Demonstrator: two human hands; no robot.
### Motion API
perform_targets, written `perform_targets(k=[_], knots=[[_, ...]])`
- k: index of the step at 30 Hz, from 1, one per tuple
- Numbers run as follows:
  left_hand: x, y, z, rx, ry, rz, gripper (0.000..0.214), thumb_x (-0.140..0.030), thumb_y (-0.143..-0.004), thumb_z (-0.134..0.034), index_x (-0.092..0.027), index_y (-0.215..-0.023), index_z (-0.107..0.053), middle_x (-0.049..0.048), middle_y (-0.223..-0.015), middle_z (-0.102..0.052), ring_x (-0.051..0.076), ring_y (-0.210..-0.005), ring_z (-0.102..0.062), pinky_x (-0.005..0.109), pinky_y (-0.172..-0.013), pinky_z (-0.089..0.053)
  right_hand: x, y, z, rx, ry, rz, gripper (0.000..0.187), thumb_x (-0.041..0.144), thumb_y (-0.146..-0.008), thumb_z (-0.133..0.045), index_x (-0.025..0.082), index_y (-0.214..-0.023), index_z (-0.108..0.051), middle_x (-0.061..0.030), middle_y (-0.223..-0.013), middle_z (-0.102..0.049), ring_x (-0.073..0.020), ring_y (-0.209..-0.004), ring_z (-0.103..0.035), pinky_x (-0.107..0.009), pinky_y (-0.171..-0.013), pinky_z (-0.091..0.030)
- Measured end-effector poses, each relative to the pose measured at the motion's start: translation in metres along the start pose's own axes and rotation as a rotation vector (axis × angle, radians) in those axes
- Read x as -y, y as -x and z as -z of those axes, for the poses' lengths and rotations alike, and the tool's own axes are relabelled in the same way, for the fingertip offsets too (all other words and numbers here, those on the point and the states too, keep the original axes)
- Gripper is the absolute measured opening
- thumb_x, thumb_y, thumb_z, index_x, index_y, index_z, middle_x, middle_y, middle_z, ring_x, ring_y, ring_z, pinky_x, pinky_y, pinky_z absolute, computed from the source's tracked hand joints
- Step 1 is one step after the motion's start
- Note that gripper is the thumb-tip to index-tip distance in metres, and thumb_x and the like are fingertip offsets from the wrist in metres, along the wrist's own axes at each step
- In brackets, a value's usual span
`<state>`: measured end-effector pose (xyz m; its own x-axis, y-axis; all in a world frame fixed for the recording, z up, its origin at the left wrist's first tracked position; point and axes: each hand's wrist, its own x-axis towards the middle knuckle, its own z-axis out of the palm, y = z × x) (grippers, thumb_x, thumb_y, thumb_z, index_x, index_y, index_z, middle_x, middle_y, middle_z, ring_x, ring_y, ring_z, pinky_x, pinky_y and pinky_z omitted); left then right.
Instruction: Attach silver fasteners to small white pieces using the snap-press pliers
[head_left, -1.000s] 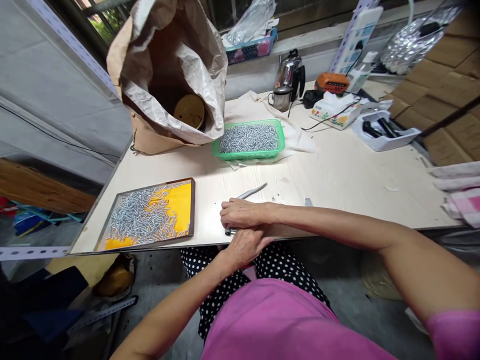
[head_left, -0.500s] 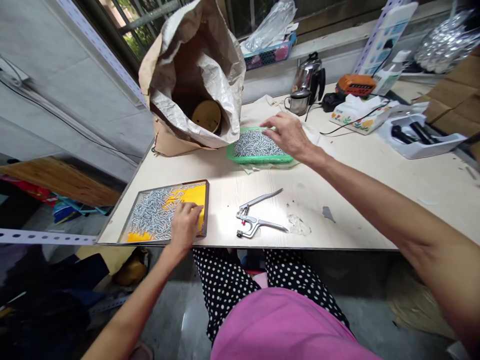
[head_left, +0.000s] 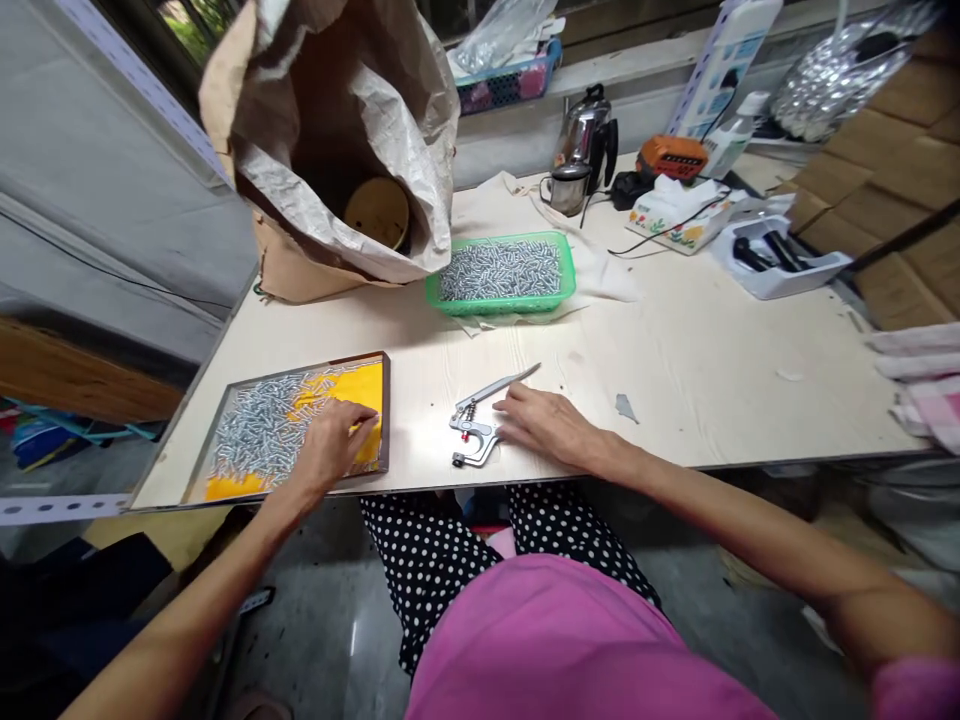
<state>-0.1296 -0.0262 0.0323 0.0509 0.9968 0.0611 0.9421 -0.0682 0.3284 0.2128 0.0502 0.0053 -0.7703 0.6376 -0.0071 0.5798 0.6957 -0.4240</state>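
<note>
My left hand rests over the right part of a shallow brown-framed tray with a yellow bottom, fingers curled among several small silvery metal pieces. My right hand lies on the lower handle of metal pliers on the pale table, fingers bent over it. A green basket full of the same silvery pieces stands farther back, out of reach of both hands.
A big open brown paper sack stands at the back left. Behind are a steel kettle, an orange device, a tissue box, a white tray and cardboard boxes. The table ends just before my lap.
My right hand came back from the green basket to the pliers. The left hand stays on the yellow tray. A second ago both hands were together at the table edge.
</note>
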Motion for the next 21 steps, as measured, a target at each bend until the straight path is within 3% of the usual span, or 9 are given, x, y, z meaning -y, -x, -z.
perform_targets(k=[4, 7, 10, 14, 21], knots=[[-0.069, 0.001, -0.027, 0.199, 0.436, 0.273, 0.025, -0.044, -0.080, -0.063, -0.020, -0.084, -0.070, 0.0017, -0.073, -0.071, 0.017, -0.064, -0.062, 0.028, -0.062, -0.048, 0.003, 0.007, -0.018, 0.049, 0.015, -0.070, 0.019, 0.032, -0.099, -0.060, 0.016, -0.108, -0.064, -0.0092, -0.111, -0.063, -0.0198, -0.093, -0.061, -0.030, -0.071, -0.044], [-0.098, -0.006, -0.045, 0.320, 0.643, 0.462, 0.024, -0.041, -0.073, -0.068, -0.017, -0.075, -0.068, -0.0005, -0.062, -0.064, 0.012, -0.053, -0.054, 0.024, -0.053, -0.041, 0.005, 0.007, -0.024, 0.032, 0.037, -0.088, 0.015, 0.029, -0.100, -0.057, 0.016, -0.107, -0.063, -0.0088, -0.109, -0.064, -0.0197, -0.093, -0.060, -0.030, -0.069, -0.040], [-0.103, -0.016, -0.053, 0.415, 0.713, 0.578, 0.025, -0.041, -0.071, -0.071, -0.017, -0.066, -0.065, -0.0042, -0.049, -0.052, 0.009, -0.045, -0.041, 0.022, -0.047, -0.031, 0.006, 0.006, -0.026, 0.027, 0.049, -0.073, 0.013, 0.027, -0.101, -0.056, 0.016, -0.104, -0.062, -0.0087, -0.107, -0.065, -0.0191, -0.091, -0.059, -0.030, -0.066, -0.036], [-0.099, -0.025, -0.051, 0.521, 0.701, 0.609, 0.031, -0.046, -0.068, -0.074, -0.017, -0.061, -0.064, -0.0055, -0.045, -0.046, 0.007, -0.042, -0.033, 0.023, -0.044, -0.021, 0.006, 0.006, -0.027, 0.017, 0.058, -0.080, 0.012, 0.027, -0.101, -0.056, 0.016, -0.103, -0.062, -0.0082, -0.107, -0.065, -0.0182, -0.088, -0.057, -0.031, -0.062, -0.031], [-0.100, -0.035, -0.048, 0.660, 0.617, 0.593, 0.048, -0.060, -0.052, -0.080, -0.020, -0.054, -0.055, -0.0066, -0.045, -0.043, 0.008, -0.045, -0.034, 0.024, -0.045, -0.022, 0.007, 0.009, -0.024, -0.014, 0.036, -0.071, 0.012, 0.025, -0.101, -0.056, 0.015, -0.104, -0.062, -0.0080, -0.105, -0.065, -0.0160, -0.080, -0.053, -0.032, -0.059, -0.022]])
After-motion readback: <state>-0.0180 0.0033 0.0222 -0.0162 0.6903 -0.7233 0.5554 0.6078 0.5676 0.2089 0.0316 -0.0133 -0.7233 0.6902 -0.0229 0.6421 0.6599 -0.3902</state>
